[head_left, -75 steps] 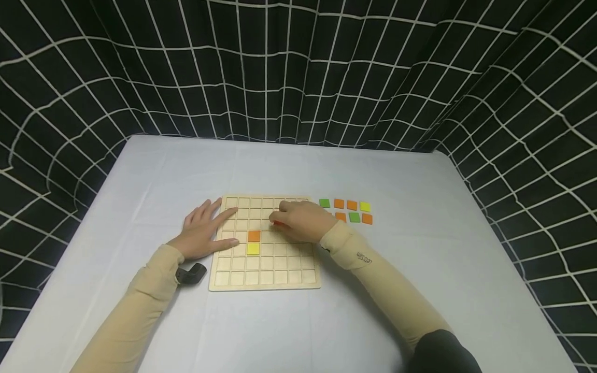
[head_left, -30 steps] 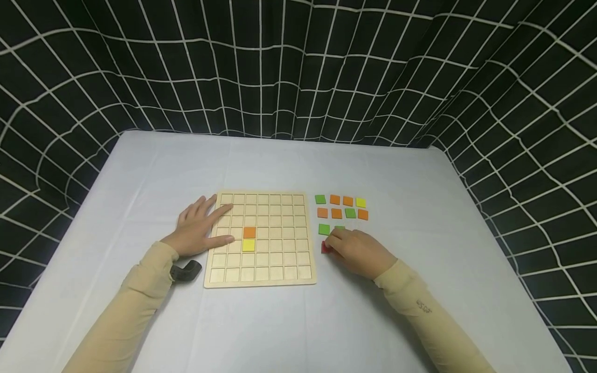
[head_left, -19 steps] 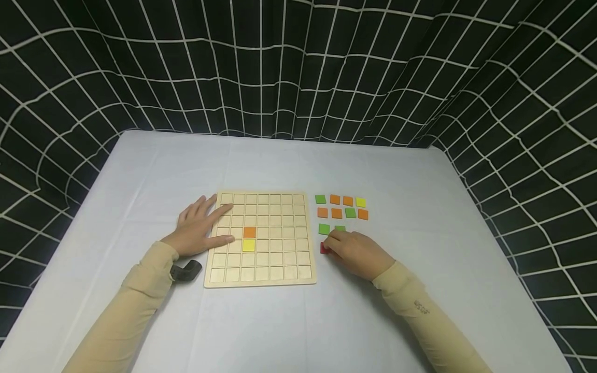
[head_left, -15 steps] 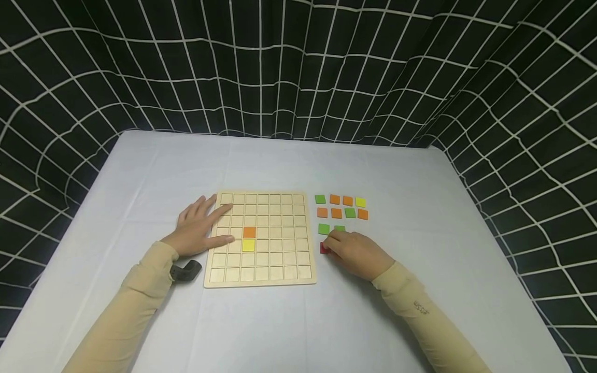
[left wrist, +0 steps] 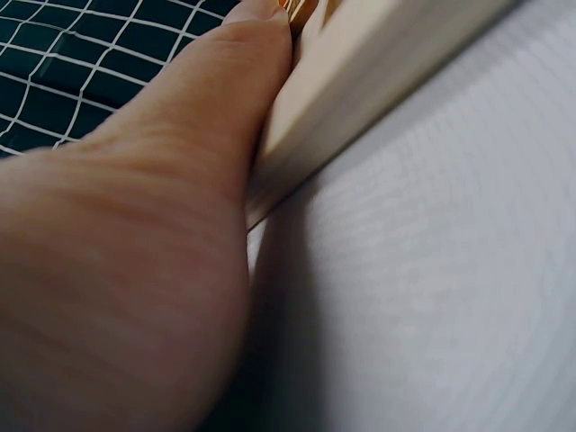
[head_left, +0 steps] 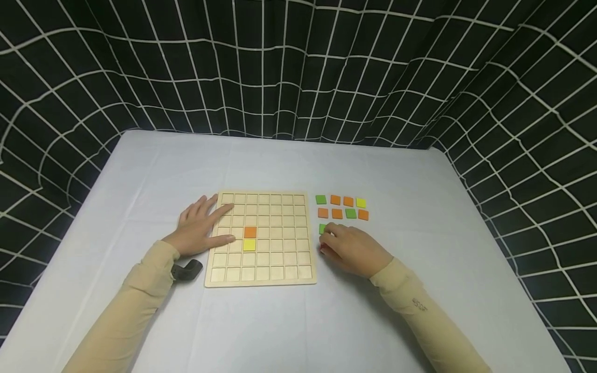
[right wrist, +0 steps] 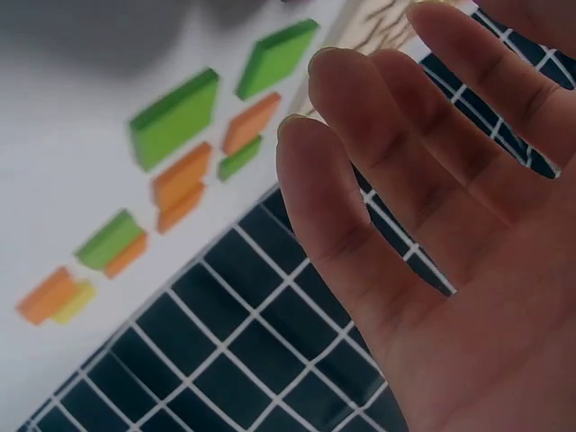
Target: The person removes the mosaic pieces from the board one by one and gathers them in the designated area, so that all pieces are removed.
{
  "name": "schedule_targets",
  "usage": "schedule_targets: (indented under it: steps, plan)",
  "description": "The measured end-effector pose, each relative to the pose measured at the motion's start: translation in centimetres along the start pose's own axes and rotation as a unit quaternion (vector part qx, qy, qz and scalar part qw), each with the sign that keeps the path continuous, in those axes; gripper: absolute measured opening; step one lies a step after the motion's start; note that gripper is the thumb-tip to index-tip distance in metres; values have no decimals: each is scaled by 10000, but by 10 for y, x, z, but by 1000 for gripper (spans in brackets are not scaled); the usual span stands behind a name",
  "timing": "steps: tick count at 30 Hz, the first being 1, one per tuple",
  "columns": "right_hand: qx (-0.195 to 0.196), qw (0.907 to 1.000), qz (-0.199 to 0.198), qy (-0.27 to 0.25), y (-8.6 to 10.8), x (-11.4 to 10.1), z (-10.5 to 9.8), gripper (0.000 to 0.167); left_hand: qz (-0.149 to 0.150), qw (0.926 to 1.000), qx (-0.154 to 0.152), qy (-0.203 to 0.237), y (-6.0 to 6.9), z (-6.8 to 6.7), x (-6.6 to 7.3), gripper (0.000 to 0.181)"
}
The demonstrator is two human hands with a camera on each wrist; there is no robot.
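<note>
My left hand (head_left: 198, 228) lies with spread fingers over the left side of a pale wooden grid board (head_left: 280, 259). Its thumb rests beside an orange tile (head_left: 250, 232) and a yellow tile (head_left: 250, 244) set in the board. To the right of the board, my right hand (head_left: 354, 248) hovers low over a red tile (head_left: 322, 247). Index finger and thumb stand apart around that tile, mostly hiding it. In the right wrist view the other fingers are loosely bent and hold nothing. A green tile (head_left: 322, 228) peeks out beyond the fingertips.
Two rows of loose tiles, green, orange (head_left: 337, 213) and yellow (head_left: 361, 203), lie on the white tablecloth (head_left: 396, 207) beyond the right hand. Black cloth (head_left: 261, 67) with white grid lines hangs around the table. Strapped at the left wrist is a small black device (head_left: 187, 270).
My right hand came from over the board with a red tile to the table on the right, shifted it slightly there, and has now parted index finger and thumb. The left hand stays put.
</note>
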State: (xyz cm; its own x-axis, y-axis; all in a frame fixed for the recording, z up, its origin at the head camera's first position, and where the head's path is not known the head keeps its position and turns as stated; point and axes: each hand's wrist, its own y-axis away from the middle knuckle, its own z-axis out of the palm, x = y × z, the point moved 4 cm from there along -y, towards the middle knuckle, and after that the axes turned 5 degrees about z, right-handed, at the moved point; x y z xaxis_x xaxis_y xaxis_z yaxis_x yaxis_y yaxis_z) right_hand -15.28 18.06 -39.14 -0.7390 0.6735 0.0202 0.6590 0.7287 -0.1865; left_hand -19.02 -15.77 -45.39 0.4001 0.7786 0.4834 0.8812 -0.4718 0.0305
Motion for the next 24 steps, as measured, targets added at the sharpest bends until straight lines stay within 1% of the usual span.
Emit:
schedule_targets:
  steps: [6,12,16,24]
  plan:
    - [-45,9998,-182,-30,-14,-5,-8,13,-45,9999,-88,-64,-1,2,-3,83]
    - [-220,9992,-320,-18,-33,-16,-8,10,-13,10000,-24,-35,-1,2,-3,83]
    - [-307,9986,-426,-50,-50,-24,-7,12,-6,10000,-10,-76,0,1,-3,82]
    - [-574,9959,-698,4,-82,-41,4,7,-22,10000,-31,-10,-1,1,-3,82]
